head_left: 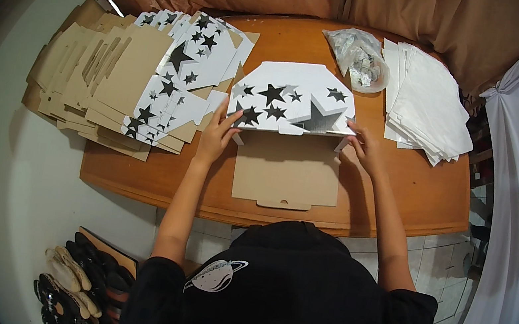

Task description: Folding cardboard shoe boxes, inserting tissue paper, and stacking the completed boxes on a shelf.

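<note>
Between my hands on the wooden table is a partly folded cardboard box [299, 74], white with black and grey stars on the outside. Its plain brown panel [288, 170], with a small tab at the near edge, lies flat toward me. My left hand [216, 132] grips the box's left near corner, thumb and fingers closed on the edge. At the right near corner, my right hand [365, 148] pinches the edge in the same way. The white star-printed panel stands tilted above the brown one, and small side flaps show beneath it. The inside of the fold is mostly hidden.
Flat unfolded boxes [113, 66], brown and star-printed, are stacked at the left of the table [402, 197]. A clear plastic bag [360, 60] of small items sits at the back right beside white paper sheets [427, 96]. Shoes [71, 275] lie on the lower left.
</note>
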`<state>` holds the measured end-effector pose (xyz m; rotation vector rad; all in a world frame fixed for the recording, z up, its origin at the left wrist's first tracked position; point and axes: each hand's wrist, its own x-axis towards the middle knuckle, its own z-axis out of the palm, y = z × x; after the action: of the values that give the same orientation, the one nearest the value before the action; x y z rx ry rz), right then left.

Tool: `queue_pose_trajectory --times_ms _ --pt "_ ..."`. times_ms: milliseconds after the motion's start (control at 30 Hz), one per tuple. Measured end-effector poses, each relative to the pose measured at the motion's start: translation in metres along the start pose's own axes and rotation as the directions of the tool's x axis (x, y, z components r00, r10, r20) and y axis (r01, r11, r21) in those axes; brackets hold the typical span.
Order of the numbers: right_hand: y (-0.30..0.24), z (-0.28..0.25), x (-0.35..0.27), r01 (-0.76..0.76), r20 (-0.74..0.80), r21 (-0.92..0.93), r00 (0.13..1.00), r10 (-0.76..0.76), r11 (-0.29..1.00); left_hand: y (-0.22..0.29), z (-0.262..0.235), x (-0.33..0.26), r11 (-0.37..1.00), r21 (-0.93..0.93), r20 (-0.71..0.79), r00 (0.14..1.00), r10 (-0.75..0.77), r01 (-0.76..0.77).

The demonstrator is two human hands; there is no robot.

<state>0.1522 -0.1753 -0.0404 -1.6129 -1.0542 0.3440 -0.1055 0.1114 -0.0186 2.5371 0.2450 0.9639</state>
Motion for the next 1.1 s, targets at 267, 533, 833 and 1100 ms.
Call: queue_pose_trajectory --times_ms 267,533,833,1100 --pt "0.004 0.01 0.043 0.009 -0.071 0.025 0.997 -0.007 1.0 -0.02 0.001 0.028 0.961 -0.099 0.123 0.962 -0.244 0.257" --pt "0.016 0.029 -0.018 -0.07 -0.22 0.24 0.968 0.124 0.968 0.014 -0.002 -0.015 0.997 0.018 0.005 0.997 -0.078 0.078" --pt "0.01 0.05 -0.081 -0.075 -0.166 -0.064 0.984 0.064 0.995 0.026 0.01 -0.105 0.759 -0.074 0.355 0.728 -0.586 0.647" --pt "-0.017 0.04 -0.078 -0.153 -0.094 -0.048 0.985 0.148 0.987 0.018 0.027 -0.122 0.819 0.019 0.158 0.807 -0.569 0.573"
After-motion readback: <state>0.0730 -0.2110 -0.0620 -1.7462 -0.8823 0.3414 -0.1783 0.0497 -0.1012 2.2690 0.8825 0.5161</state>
